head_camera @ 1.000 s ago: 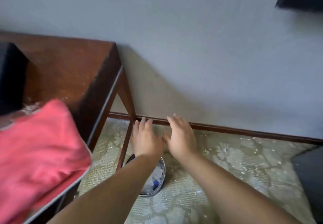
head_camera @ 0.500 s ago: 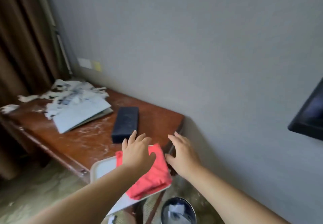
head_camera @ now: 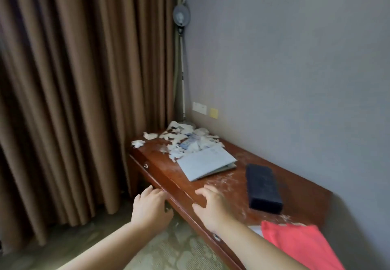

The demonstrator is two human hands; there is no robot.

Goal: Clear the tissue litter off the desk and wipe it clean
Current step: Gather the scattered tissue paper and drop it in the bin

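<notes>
Right, both hands are empty. Right hand (head_camera: 213,206) has its fingers (head_camera: 205,191) loosely spread and hovers over the front edge of the desk (head_camera: 160,164). Left hand (head_camera: 150,207) is likewise slack, off the desk and over the floor, just beside that edge. The tissue litter (head_camera: 183,141) is heaped at the desk's far corner, by the curtain (head_camera: 84,101) and wall. It lies straight ahead of both sets of fingertips, beyond the grey booklet (head_camera: 207,162) whose far end it overlaps. Desk long axis runs near-right to far-left, so the reach goes along it. The right hand looks better placed, being already over the top. The black case (head_camera: 263,187) and red cloth (head_camera: 299,244) sit to its right, away from the pile.
</notes>
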